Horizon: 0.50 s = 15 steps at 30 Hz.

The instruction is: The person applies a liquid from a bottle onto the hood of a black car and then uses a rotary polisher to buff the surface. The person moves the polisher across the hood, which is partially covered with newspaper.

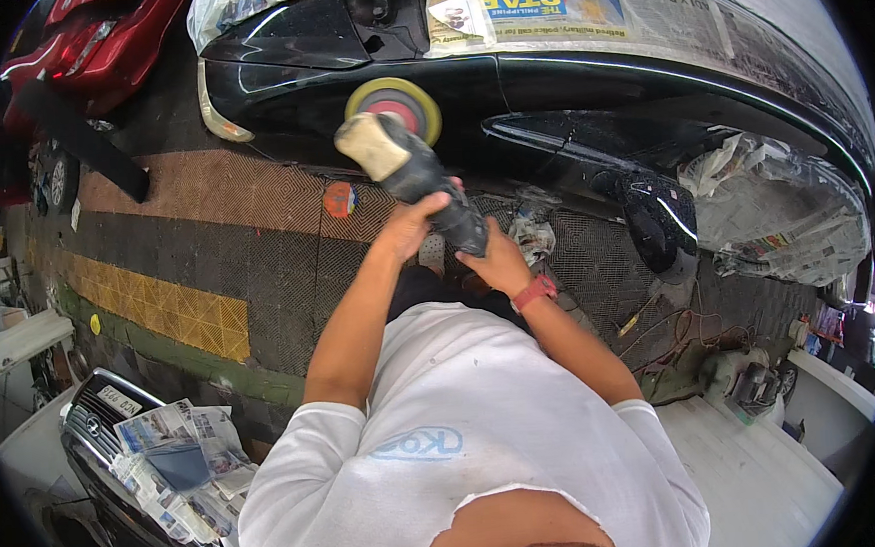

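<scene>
A black rotary polisher (422, 179) with a pale cover over its head is in both my hands. Its round yellow-rimmed pad (429, 109), reddish at the centre, lies against the side of a glossy black car (287, 112), or very close to it. My left hand (412, 227) wraps round the middle of the tool's body. Farther back, my right hand (500, 260), with a red watch on the wrist, closes round the rear end. Parts of the fingers of both hands are hidden behind the tool.
Newspaper (662, 9) covers the car's upper surface, and plastic and paper wrap a wheel (784, 202). A red car (93, 54) stands far left. Newspapers lie on a black car front (96, 425) at lower left. A compressor-like machine (755, 384) and cables sit at right on the matted floor.
</scene>
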Available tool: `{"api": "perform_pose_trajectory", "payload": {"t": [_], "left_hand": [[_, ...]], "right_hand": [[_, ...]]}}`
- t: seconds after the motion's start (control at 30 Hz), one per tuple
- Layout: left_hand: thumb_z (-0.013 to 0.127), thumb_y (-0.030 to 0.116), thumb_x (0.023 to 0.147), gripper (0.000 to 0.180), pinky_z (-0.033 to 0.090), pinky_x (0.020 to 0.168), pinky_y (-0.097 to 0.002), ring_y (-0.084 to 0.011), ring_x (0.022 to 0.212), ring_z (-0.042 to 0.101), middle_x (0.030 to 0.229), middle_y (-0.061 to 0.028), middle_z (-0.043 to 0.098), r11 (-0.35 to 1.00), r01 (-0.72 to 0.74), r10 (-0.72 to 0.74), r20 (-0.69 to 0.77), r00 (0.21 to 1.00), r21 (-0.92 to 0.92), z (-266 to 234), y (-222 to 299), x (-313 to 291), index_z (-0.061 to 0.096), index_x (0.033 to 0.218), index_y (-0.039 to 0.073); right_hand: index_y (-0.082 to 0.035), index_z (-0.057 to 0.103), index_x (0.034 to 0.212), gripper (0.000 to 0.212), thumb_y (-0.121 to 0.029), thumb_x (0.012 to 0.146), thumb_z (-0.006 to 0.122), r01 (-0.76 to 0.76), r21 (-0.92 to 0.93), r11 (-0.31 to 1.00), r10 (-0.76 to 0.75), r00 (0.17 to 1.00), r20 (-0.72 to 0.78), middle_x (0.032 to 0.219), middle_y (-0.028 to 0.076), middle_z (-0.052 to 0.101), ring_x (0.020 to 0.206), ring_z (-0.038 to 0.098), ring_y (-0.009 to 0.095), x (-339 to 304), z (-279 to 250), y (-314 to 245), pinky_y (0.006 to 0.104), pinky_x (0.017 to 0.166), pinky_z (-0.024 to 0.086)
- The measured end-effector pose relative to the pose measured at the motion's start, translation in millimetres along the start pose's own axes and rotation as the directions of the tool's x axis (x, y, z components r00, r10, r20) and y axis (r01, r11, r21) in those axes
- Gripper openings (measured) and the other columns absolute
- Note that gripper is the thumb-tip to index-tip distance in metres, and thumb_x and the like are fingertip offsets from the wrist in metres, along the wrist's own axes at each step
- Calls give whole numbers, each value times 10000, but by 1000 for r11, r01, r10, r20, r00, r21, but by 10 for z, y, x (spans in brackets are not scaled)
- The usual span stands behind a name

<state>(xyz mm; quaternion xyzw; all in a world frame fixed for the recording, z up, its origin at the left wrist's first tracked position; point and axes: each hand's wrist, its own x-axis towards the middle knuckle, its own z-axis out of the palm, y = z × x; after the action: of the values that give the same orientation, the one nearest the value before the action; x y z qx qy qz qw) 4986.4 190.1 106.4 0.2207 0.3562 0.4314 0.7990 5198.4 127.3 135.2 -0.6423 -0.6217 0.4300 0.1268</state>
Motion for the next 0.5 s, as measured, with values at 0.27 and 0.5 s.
{"api": "perform_pose_trajectory", "payload": {"t": [0.27, 0.5], "left_hand": [[819, 330, 934, 559, 569, 1102, -464, -267, 1210, 720, 1268, -151, 745, 997, 39, -36, -38, 999, 60, 485, 681, -68, 670, 1348, -16], [899, 408, 889, 594, 579, 972, -377, -193, 1064, 721, 1188, -120, 760, 906, -109, -3, 262, 965, 409, 2343, 714, 282, 712, 1278, -1]], "right_hand": [[75, 464, 1412, 766, -359, 906, 841, -14, 159, 987, 10, 1000, 25, 1191, 365, 717, 1146, 707, 539, -329, -434, -653, 541, 988, 556], [44, 434, 1481, 722, -258, 959, 831, -43, 434, 900, 220, 904, -366, 1128, 194, 746, 944, 743, 315, -1151, -1079, -423, 421, 863, 581]]}}
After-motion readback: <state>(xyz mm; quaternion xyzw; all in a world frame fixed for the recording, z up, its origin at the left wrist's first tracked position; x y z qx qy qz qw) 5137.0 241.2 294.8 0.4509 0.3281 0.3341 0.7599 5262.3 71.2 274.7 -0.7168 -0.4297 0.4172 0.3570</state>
